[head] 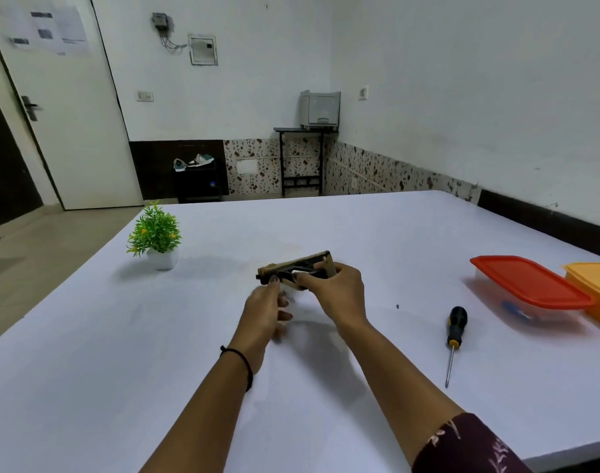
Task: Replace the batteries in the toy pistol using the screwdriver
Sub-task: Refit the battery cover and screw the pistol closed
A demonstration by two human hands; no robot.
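The toy pistol is held above the middle of the white table, lying roughly level with its barrel pointing left. The right hand is closed around the grip end, which appears to steady the body. The left hand meets the barrel end with its fingertips, the remaining fingers loosely curled; whether it holds a small part cannot be told. This two-handed hold probably serves to turn the pistol and reach its battery cover. No battery or screw can be made out.

The screwdriver lies untouched on the table, to the right of the hands, tip toward the near edge. Further right stand a red-lidded box and a yellow box. A potted plant stands at the far left. Nothing lies between the right hand and the screwdriver.
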